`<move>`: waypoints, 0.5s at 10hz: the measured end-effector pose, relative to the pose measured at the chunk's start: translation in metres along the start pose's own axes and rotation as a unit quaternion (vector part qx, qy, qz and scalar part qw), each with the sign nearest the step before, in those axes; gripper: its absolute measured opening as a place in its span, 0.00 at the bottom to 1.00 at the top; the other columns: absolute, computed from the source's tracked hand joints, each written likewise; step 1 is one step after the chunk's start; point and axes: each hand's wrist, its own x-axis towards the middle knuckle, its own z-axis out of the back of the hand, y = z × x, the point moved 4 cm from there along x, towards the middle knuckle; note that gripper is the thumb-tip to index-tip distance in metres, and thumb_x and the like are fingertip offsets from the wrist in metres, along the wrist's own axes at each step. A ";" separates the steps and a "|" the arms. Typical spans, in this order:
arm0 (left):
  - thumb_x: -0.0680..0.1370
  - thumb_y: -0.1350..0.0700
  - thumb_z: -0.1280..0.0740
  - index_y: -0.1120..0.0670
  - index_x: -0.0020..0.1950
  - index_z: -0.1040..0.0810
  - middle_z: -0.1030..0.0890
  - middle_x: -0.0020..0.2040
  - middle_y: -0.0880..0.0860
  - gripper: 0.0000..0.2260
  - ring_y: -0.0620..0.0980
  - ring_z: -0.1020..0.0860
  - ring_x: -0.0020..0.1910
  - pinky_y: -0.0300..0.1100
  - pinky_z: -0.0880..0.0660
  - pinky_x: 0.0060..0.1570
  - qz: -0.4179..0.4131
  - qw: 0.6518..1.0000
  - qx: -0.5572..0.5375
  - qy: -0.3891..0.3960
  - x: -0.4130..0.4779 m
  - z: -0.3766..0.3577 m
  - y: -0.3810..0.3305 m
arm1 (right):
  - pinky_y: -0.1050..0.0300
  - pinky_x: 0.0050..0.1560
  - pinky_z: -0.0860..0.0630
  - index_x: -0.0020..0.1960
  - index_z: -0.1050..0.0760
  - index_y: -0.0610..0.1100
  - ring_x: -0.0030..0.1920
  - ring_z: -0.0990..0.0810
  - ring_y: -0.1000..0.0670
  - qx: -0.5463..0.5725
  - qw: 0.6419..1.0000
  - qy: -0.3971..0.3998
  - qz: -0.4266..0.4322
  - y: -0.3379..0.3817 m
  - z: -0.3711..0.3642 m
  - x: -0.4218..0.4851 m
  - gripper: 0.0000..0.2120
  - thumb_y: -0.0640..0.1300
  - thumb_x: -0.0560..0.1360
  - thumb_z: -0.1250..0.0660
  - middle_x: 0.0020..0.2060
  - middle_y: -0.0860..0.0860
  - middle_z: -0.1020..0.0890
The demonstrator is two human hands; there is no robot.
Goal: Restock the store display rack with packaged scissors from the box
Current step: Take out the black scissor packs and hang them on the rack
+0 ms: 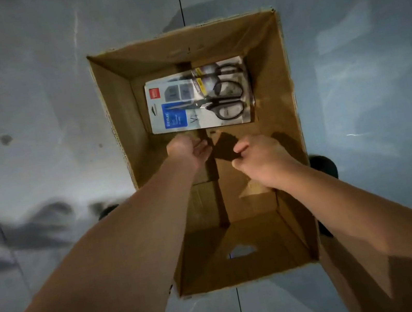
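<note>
Grey polished floor tiles (29, 117) with dark grout lines fill the scene, seen from above. On the floor stands an open cardboard box (281, 116), its near wall pierced by a handle hole. Packaged scissors (199, 97) lie flat at the far end of the box bottom, black handles to the right, with more packs seemingly stacked beneath; the near part of the bottom is bare. Both bare arms reach down inside. Just near the packs, the left hand (188, 149) is loosely open and holds nothing. Beside it, the right hand (257, 158) has its fingers curled inward, also holding nothing.
</note>
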 end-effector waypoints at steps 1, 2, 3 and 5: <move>0.83 0.57 0.45 0.59 0.74 0.34 0.27 0.70 0.60 0.19 0.59 0.27 0.68 0.50 0.27 0.63 -0.009 0.999 -0.020 0.026 0.028 -0.028 -0.007 | 0.67 0.36 0.33 0.62 0.26 0.52 0.49 0.24 0.55 -0.009 1.000 0.000 0.009 -0.012 -0.004 0.018 0.14 0.49 0.76 0.33 0.52 0.55 0.22; 0.83 0.56 0.45 0.59 0.75 0.37 0.32 0.74 0.58 0.20 0.57 0.31 0.72 0.44 0.24 0.48 -0.025 0.998 -0.041 0.028 0.038 -0.047 -0.010 | 0.64 0.44 0.29 0.64 0.27 0.52 0.54 0.23 0.54 -0.008 1.000 -0.011 0.007 -0.018 -0.002 0.023 0.17 0.47 0.76 0.33 0.58 0.54 0.22; 0.81 0.53 0.39 0.58 0.72 0.35 0.25 0.65 0.56 0.20 0.54 0.26 0.65 0.41 0.26 0.48 -0.085 0.971 0.222 -0.025 0.040 -0.053 -0.013 | 0.61 0.51 0.26 0.64 0.28 0.52 0.57 0.23 0.52 0.003 1.000 -0.020 0.014 -0.015 0.008 0.023 0.17 0.46 0.76 0.32 0.61 0.53 0.23; 0.82 0.51 0.41 0.56 0.67 0.30 0.23 0.52 0.54 0.16 0.47 0.23 0.53 0.37 0.23 0.51 -0.069 0.959 0.242 -0.133 0.006 -0.011 0.024 | 0.56 0.52 0.23 0.61 0.25 0.48 0.53 0.21 0.49 -0.003 0.996 -0.057 0.066 0.022 0.054 0.036 0.13 0.44 0.77 0.35 0.57 0.49 0.20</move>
